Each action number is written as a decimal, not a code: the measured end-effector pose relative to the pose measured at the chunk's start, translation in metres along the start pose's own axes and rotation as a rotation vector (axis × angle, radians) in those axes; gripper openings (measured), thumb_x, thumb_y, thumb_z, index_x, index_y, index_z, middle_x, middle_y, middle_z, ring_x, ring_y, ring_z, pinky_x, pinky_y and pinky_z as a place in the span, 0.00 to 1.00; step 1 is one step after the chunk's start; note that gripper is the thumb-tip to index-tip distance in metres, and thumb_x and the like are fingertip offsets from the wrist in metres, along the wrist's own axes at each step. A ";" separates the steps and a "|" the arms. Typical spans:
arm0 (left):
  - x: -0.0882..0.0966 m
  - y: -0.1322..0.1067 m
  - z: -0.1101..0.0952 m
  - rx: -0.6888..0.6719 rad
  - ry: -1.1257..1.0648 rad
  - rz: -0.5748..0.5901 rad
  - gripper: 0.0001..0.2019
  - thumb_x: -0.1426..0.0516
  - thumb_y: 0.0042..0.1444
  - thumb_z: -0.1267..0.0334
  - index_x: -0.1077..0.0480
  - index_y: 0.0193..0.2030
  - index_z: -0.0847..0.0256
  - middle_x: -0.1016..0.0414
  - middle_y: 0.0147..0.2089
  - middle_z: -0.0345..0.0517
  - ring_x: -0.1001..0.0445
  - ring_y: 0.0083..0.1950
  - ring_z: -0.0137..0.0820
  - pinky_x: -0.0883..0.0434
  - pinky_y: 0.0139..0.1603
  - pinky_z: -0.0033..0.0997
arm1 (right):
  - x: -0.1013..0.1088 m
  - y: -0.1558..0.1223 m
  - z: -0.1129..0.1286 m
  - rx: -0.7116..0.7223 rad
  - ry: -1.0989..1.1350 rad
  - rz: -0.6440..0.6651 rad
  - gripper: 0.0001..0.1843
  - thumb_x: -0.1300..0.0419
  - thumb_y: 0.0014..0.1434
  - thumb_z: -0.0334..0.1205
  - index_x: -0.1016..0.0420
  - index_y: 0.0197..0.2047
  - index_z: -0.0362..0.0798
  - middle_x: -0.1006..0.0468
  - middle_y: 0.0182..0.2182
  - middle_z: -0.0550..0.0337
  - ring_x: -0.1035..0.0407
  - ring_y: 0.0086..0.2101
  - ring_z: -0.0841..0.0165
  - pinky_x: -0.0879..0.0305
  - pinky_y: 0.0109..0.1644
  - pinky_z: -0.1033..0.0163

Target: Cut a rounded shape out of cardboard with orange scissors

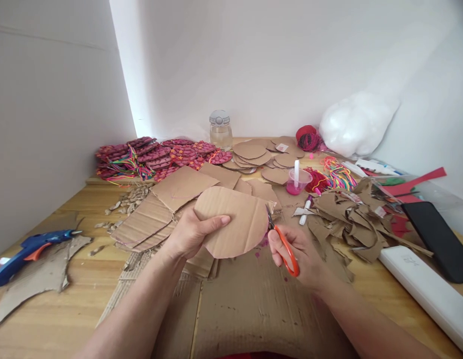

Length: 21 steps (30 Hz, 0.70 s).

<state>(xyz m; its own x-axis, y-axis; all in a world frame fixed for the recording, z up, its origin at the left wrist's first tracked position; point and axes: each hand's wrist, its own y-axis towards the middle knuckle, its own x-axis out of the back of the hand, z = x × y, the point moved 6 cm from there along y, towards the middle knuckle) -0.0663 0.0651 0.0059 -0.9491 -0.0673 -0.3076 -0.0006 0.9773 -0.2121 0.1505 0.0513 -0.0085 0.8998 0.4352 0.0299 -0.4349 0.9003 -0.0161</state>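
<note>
My left hand [192,234] grips a rounded piece of brown cardboard [235,219], thumb on top, holding it above the table. My right hand [297,252] is closed around orange-handled scissors [286,249]. Their blades meet the cardboard's right edge, near a pink drawn line. A large flat cardboard sheet [254,304] lies under both hands.
A blue glue gun [27,252] lies at the left. Cardboard sheets [179,187], cut discs [254,154], scraps [351,219], pink woven pieces [160,154], a glass jar [220,129], a pink cup [297,182], coloured yarn [336,172], a white bag [354,124] and a black phone [437,239] crowd the table.
</note>
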 end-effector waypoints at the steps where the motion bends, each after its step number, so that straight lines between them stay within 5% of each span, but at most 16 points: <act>1: -0.001 0.000 0.001 0.004 0.000 -0.007 0.29 0.24 0.36 0.61 0.22 0.46 0.66 0.15 0.46 0.57 0.17 0.45 0.48 0.19 0.44 0.42 | 0.000 0.000 0.001 0.011 0.010 0.000 0.29 0.42 0.66 0.62 0.40 0.23 0.49 0.35 0.18 0.67 0.45 0.20 0.73 0.48 0.26 0.66; 21: -0.002 -0.003 0.000 -0.036 0.027 -0.035 0.27 0.24 0.37 0.61 0.21 0.45 0.66 0.15 0.46 0.55 0.17 0.45 0.46 0.19 0.44 0.39 | 0.005 -0.001 0.002 0.004 -0.081 -0.053 0.30 0.44 0.67 0.62 0.41 0.23 0.50 0.39 0.17 0.68 0.48 0.19 0.74 0.51 0.23 0.66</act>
<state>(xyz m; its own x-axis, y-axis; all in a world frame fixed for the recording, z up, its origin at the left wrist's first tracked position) -0.0639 0.0624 0.0067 -0.9565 -0.0969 -0.2753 -0.0451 0.9810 -0.1888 0.1558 0.0526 -0.0066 0.9158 0.3859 0.1112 -0.3875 0.9218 -0.0084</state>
